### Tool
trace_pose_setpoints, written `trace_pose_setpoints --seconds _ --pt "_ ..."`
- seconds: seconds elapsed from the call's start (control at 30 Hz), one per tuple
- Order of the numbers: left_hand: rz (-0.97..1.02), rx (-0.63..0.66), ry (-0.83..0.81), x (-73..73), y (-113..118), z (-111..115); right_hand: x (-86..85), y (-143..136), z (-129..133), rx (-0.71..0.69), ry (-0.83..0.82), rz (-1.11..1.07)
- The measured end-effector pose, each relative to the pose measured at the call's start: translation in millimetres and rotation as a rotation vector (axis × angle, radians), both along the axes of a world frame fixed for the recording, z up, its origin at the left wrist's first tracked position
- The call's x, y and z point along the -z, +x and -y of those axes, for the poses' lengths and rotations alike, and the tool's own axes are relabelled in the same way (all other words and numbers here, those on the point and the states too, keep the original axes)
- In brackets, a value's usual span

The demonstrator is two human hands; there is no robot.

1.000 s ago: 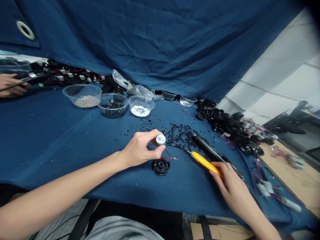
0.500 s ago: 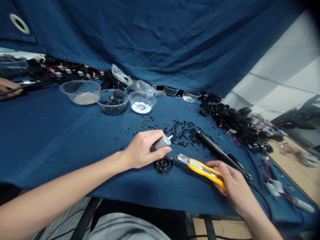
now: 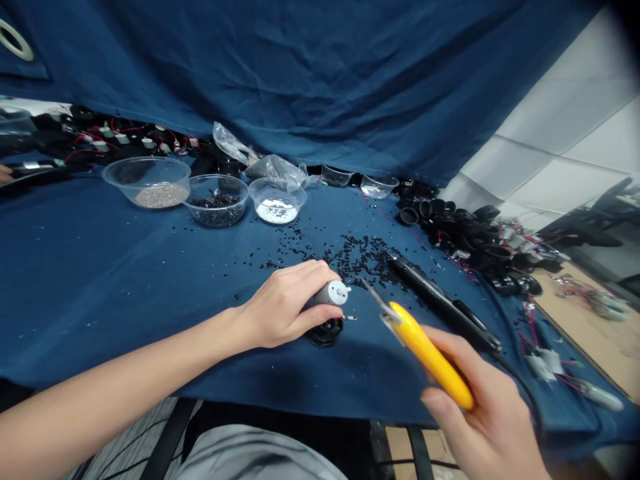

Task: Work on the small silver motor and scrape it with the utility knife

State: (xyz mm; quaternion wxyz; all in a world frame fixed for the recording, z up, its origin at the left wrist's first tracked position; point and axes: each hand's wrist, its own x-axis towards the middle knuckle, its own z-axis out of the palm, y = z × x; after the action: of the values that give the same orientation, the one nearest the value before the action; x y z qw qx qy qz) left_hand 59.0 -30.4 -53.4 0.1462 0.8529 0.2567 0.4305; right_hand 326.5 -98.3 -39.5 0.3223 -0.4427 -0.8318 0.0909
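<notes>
Between thumb and fingers, my left hand [image 3: 285, 303] grips a small grey motor [image 3: 334, 293] with a short pale shaft facing right. Directly below it, a round black plastic part [image 3: 325, 332] rests on the blue cloth, partly covered by the hand. A small metal-tipped wire end [image 3: 351, 318] pokes out beside my left thumb. My right hand [image 3: 480, 400] is wrapped around a yellow utility knife [image 3: 433, 357], its blade out and angled up to the left, apart from the motor.
Tiny black screws or pellets [image 3: 360, 257] lie scattered beyond my hands, beside a black electric screwdriver [image 3: 440, 300]. Clear bowls [image 3: 145, 175] of small parts stand further back. Black housings and wired motors [image 3: 480, 240] pile up at right. Another person's hand [image 3: 5, 175] shows at far left.
The utility knife has swung from pointing left at the motor to tilting upward, and my right hand has rolled over and drawn closer to me. The motor has turned slightly, showing more of its end face.
</notes>
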Motion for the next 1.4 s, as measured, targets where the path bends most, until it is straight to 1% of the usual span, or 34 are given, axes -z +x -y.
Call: trace_pose_setpoints --seconds 0.03,0.1,0.33,0.6,0.97,1.1,1.2,1.27,1.33,1.4 --pt "-0.004 -0.003 0.01 0.1 0 0 1.1 0 -1 -0.023 0.088 0.063" --pt "-0.004 -0.006 0.038 0.4 1 0 3.5 -2 -1 -0.046 0.178 0.131" --pt "0.036 0.012 0.114 0.7 3 2 4.1 -2 -2 -0.026 0.258 0.182" --pt "0.058 0.04 0.148 2.8 5 1 6.7 3 0 -0.041 0.27 0.193" --pt "0.061 0.047 0.145 5.7 6 0 4.3 2 1 -0.036 0.262 0.195" --pt "0.053 0.049 0.144 3.6 6 2 8.5 4 -2 0.02 0.256 0.149" --pt "0.083 0.104 0.188 0.8 8 6 13.7 11 -12 0.103 0.24 0.131" --pt "0.102 0.139 0.184 0.1 9 7 15.5 15 -17 0.141 0.212 0.094" --pt "0.084 0.136 0.141 0.4 9 7 14.9 17 -18 0.101 0.203 0.046" --pt "0.055 0.115 0.081 1.3 7 7 12.3 15 -15 0.022 0.201 0.022"
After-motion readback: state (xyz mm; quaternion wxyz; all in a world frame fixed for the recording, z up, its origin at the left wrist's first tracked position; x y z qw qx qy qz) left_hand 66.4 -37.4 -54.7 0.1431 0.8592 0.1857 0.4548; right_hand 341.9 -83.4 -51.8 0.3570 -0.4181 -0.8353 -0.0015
